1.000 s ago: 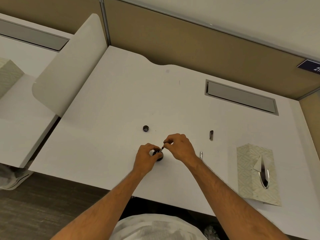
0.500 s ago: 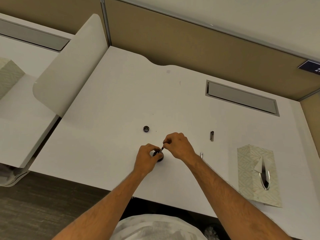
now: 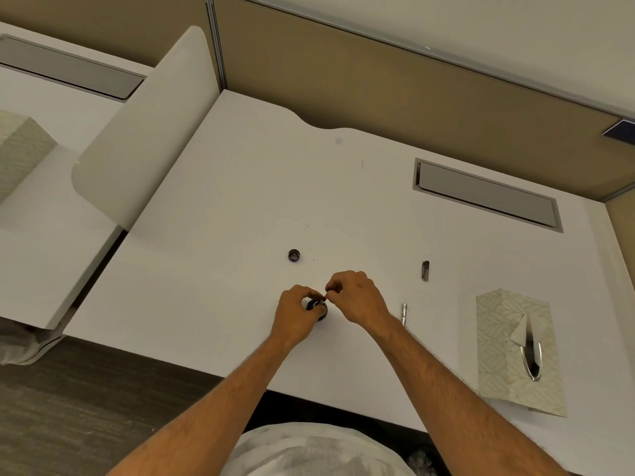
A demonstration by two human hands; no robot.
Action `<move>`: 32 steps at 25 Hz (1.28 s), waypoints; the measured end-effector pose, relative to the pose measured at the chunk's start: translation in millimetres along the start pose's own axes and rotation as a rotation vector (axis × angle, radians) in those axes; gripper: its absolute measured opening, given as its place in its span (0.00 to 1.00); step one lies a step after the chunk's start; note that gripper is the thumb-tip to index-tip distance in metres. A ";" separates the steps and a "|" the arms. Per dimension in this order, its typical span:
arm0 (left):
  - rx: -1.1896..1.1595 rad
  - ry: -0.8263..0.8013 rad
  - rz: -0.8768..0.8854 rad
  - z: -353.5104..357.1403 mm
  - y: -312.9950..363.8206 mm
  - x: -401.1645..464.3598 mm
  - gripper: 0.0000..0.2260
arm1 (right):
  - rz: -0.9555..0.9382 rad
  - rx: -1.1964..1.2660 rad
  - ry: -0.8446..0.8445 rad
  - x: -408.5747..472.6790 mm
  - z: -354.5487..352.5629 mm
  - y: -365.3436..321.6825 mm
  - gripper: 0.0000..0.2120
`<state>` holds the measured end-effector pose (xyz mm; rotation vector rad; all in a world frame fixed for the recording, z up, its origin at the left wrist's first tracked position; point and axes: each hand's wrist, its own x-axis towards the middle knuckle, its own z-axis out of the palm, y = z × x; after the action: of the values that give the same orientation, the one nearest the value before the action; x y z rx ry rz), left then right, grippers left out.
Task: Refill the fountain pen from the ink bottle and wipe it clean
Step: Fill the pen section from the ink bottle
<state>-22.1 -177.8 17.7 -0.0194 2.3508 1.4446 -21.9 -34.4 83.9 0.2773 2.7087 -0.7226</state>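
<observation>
A small dark ink bottle (image 3: 318, 308) stands open near the front of the white desk (image 3: 223, 235), and my left hand (image 3: 295, 314) grips it from the left. My right hand (image 3: 357, 298) pinches the thin pen section (image 3: 324, 297) with its tip down at the bottle's mouth; most of the section is hidden by my fingers. The bottle's dark cap (image 3: 294, 255) lies apart, farther back. A dark pen cap (image 3: 425, 270) and a silver pen barrel (image 3: 403, 311) lie on the desk to the right of my hands.
A patterned tissue box (image 3: 515, 352) with a tissue sticking out sits at the right front. A grey cable hatch (image 3: 488, 195) is set into the desk at the back right. A curved white divider (image 3: 144, 132) borders the left side, with brown partition walls behind.
Both hands stay at the bottle. My right hand's fingers shift slightly on the pen section; nothing else moved.
</observation>
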 end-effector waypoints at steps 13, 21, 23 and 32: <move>0.016 0.034 0.005 6.4 -4.1 0.6 0.07 | -0.037 0.050 0.063 -2.3 -0.8 4.8 0.09; 0.008 0.055 0.014 6.7 -3.2 1.7 0.06 | -0.070 -0.093 0.035 0.5 -0.7 7.3 0.09; 0.009 0.058 0.019 6.0 -3.0 2.2 0.06 | -0.079 -0.152 0.038 2.3 -1.8 8.8 0.12; 0.053 0.071 0.033 9.3 -2.7 3.5 0.06 | -0.075 -0.096 0.012 5.8 -4.2 11.3 0.11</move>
<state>-21.9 -170.4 10.5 -0.0187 2.4567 1.4189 -25.3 -22.0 80.2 0.1587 2.7679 -0.6107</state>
